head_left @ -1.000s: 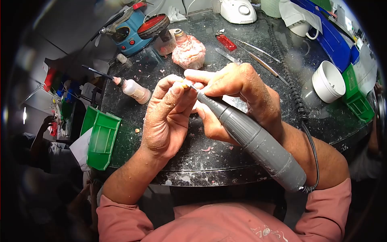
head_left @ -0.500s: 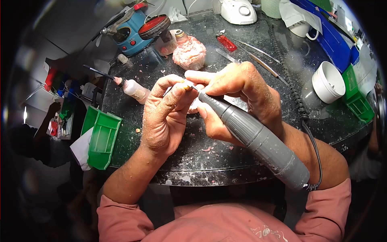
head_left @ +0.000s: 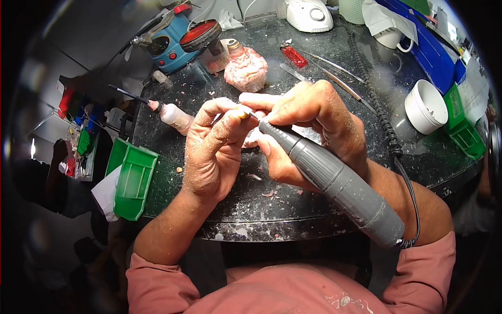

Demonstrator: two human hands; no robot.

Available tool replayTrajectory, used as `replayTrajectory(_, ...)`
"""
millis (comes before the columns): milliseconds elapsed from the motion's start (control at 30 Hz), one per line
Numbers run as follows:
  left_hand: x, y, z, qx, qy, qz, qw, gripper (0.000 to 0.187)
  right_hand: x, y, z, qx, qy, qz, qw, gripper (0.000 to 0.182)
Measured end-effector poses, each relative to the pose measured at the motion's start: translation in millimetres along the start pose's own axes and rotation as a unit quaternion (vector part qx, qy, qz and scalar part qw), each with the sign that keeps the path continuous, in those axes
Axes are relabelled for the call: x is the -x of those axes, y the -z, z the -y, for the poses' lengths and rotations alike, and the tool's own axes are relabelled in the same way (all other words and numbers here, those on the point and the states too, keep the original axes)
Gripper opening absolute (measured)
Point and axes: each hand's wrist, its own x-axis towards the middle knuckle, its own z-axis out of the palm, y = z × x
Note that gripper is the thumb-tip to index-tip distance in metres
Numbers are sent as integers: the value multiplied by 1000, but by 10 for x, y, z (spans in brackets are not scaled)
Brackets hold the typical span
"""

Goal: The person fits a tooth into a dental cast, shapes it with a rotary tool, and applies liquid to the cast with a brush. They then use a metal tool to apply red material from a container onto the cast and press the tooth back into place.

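My right hand (head_left: 324, 115) is closed round the front of a grey rotary handpiece (head_left: 334, 183), whose cable hangs from its rear end by my forearm. Its thin metal tip points left at a small yellowish piece (head_left: 242, 112). That piece is pinched between the thumb and fingers of my left hand (head_left: 214, 146), and dust coats the skin. Fingers partly cover the piece, so its shape is unclear. Behind my hands stands a pink, crusted lump with a metal-necked top (head_left: 246, 68). A small bottle with a brush (head_left: 177, 118) lies beside my left hand.
Green bins (head_left: 136, 180) (head_left: 463, 123) flank the dusty black table (head_left: 251, 229). A blue machine (head_left: 172, 44) stands back left, a white control unit (head_left: 309, 14) at the back. To the right are a white tub (head_left: 426, 107), a red tool (head_left: 294, 56) and a mug (head_left: 389, 37). Someone's dark silhouette shows far left.
The handpiece has shifted very slightly down and right at its rear end. My hands keep nearly the same pose. The person far left has moved an arm down.
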Motion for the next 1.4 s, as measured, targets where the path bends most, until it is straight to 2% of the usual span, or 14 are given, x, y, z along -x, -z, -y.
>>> replayTrajectory(267,-1,-35,-26,1,3,-3,1000,15,-13,1,48,3,-10,-7,1000,40)
replayTrajectory(333,-4,-38,-25,3,0,4,1000,15,-10,31,89,8,-38,19,999,41)
replayTrajectory(433,-13,-2,-9,-2,-14,2,1000,14,-14,9,12,-3,-2,1,1000,40)
replayTrajectory(800,-56,44,-31,-89,-95,48,990,15,-24,27,81,-2,-23,9,1000,40)
replayTrajectory(1067,-63,14,-51,-104,-118,53,986,17,-40,23,37,-2,-1,5,1000,41)
replayTrajectory(1400,-75,56,-40,-119,-139,66,981,18,-33,26,51,-17,-24,3,1000,39)
